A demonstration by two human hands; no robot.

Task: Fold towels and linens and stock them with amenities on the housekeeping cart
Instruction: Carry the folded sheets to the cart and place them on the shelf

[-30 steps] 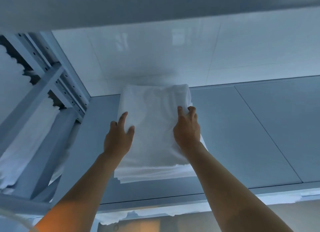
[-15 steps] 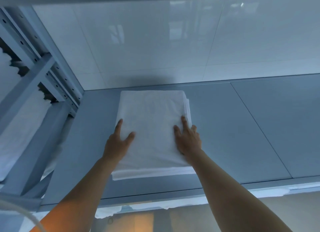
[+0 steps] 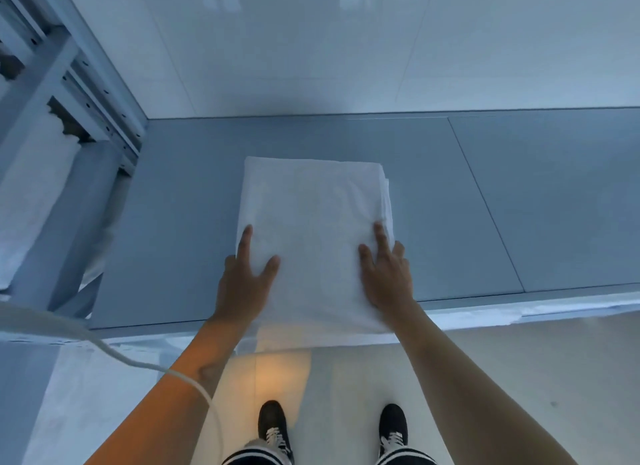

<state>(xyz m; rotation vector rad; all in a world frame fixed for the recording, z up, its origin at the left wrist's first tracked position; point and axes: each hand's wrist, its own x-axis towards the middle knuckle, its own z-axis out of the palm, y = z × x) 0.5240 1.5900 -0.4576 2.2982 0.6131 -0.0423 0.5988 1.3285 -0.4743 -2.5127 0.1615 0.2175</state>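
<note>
On grey shelf (image 3: 180, 222), flat rectangular white linen (image 3: 315, 229)

The folded linen (image 3: 317, 242) is white cloth, soft and matt, with a fine weave and some light creases; its layered edges show on the right side. The shelf (image 3: 519, 201) under it looks like painted metal, grey-blue, smooth and matt, with a thin seam between two panels. The wall (image 3: 311, 48) behind is of large glossy tiles that give pale reflections. The upright frame (image 3: 100, 83) at the left is metal with punched holes. The floor (image 3: 346, 378) is smooth and slightly shiny. The shoes (image 3: 273, 426) are black, with white laces.
</note>
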